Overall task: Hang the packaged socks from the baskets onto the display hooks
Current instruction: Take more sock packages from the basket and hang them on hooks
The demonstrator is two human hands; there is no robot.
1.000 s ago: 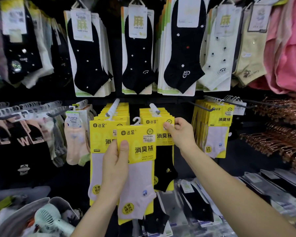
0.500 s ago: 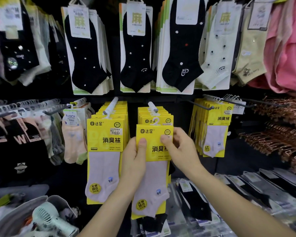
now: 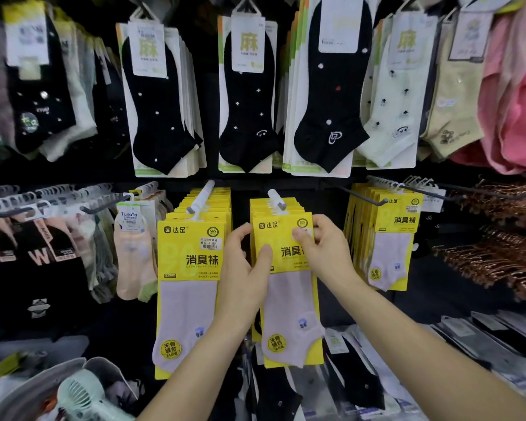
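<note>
Head view: where is the sock pack (image 3: 289,299)?
– Against the yellow stack (image 3: 257,206) under the middle hook (image 3: 276,199), held by 2 hands.
– How?
– The left hand (image 3: 243,268) pinches its left edge, the right hand (image 3: 322,250) its top right corner. It may be on the hook's tip; too blurred to tell.

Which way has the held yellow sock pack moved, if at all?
Yes: the yellow sock pack moved right and up, from overlapping the left stack to just under the middle hook.

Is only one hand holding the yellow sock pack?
No, the left hand and the right hand both hold the yellow sock pack.
</note>
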